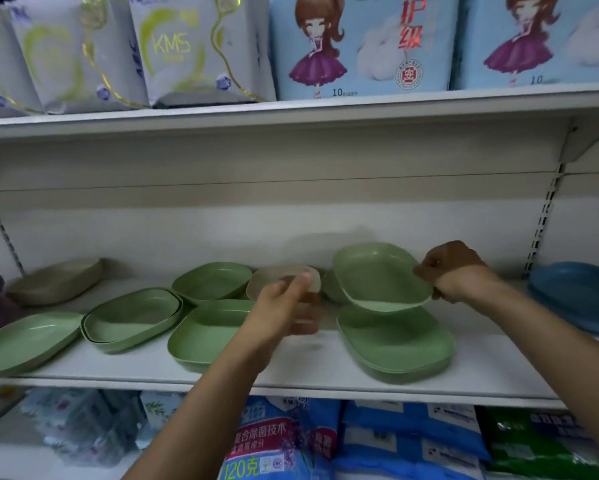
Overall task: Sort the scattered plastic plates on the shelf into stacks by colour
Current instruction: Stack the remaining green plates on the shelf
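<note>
right hand (455, 271) fingers grip green plate (377, 275) above green stack (395, 344) | left hand (284, 306) fingers: cannot tell

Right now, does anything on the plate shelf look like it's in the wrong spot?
Yes. One beige rounded-square plastic plate sits among the green plastic plates at mid-shelf, so its colour clashes. Also, the right hand holds a tilted green plastic plate above a flat green stack.

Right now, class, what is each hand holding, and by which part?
The right hand grips a green plate by its right rim. The left hand is blurred at the beige plate; its hold cannot be told.
</note>
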